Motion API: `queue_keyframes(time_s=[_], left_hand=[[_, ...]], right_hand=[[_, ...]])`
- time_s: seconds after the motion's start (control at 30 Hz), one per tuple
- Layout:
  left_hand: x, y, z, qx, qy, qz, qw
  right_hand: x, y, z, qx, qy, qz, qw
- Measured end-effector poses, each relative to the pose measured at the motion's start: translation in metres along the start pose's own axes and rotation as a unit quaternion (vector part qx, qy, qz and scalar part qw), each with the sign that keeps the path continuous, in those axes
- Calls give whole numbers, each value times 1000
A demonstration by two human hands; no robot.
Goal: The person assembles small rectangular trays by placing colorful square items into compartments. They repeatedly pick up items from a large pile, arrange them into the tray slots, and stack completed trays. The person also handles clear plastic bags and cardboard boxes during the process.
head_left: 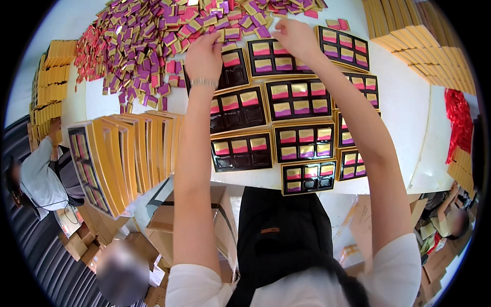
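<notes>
Head view: eleven black plastic six-well trays with gold rims (241, 159) laid flat, three in the left column, four middle, four right. Lower-left one: three small gold-and-pink rectangular packets (239, 145) in the far row, three dark wells in the near row. Centre tray (297, 120): six filled, three gold-pink, three gold-purple. Loose pile of purple, pink and gold packets (148, 46) beyond, too many to count; two pink ones (343, 24) lie apart past the far-right tray.

Two bare hands, well apart. Left hand (203, 56) over the far-left tray, fingers bent; right hand (296, 38) over the far-middle tray, fingers curled. Cannot tell if either pinches a packet.

White tabletop (401, 123). Row of gold-edged boxes on end (128, 153) at left, count unclear. Gold box stacks at far left (51, 77) and far right (419, 38); shiny red plastic bundle (458, 123) on the right. Brown cardboard cartons (192, 217) below. Three other people, two left, one right.

Lowest middle tray juts past the near table edge. White surface shows right of the trays; trays nearly touch, narrow gaps between.
</notes>
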State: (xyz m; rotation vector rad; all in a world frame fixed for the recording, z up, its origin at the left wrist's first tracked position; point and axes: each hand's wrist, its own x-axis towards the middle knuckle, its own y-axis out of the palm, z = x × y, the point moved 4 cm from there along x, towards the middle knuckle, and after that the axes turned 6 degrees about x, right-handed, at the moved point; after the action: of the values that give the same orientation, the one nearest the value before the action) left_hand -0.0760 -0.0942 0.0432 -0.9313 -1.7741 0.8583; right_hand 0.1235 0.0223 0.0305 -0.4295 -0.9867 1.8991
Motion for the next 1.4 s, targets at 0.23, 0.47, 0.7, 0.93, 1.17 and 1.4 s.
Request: queue_keyframes(time_s=[0.23, 0.47, 0.7, 0.93, 1.17, 1.4], left_hand=[[61, 81, 5, 126, 142, 197, 962], [73, 77, 30, -158, -46, 122, 979], [49, 60, -18, -472, -207, 166, 841], [-51, -8, -95, -526, -134, 226, 809], [-250, -41, -200, -361, -43, 320, 875], [-299, -29, -221, -232, 71, 265, 933]], right_hand=[[77, 78, -29, -86, 56, -56, 993], [84, 67, -74, 237, 79, -57, 967], [66, 30, -73, 303, 98, -132, 938], [-69, -76, -28, 504, 152, 84, 846], [-352, -94, -43, 237, 390, 224, 861], [-420, -54, -44, 261, 383, 131, 876]])
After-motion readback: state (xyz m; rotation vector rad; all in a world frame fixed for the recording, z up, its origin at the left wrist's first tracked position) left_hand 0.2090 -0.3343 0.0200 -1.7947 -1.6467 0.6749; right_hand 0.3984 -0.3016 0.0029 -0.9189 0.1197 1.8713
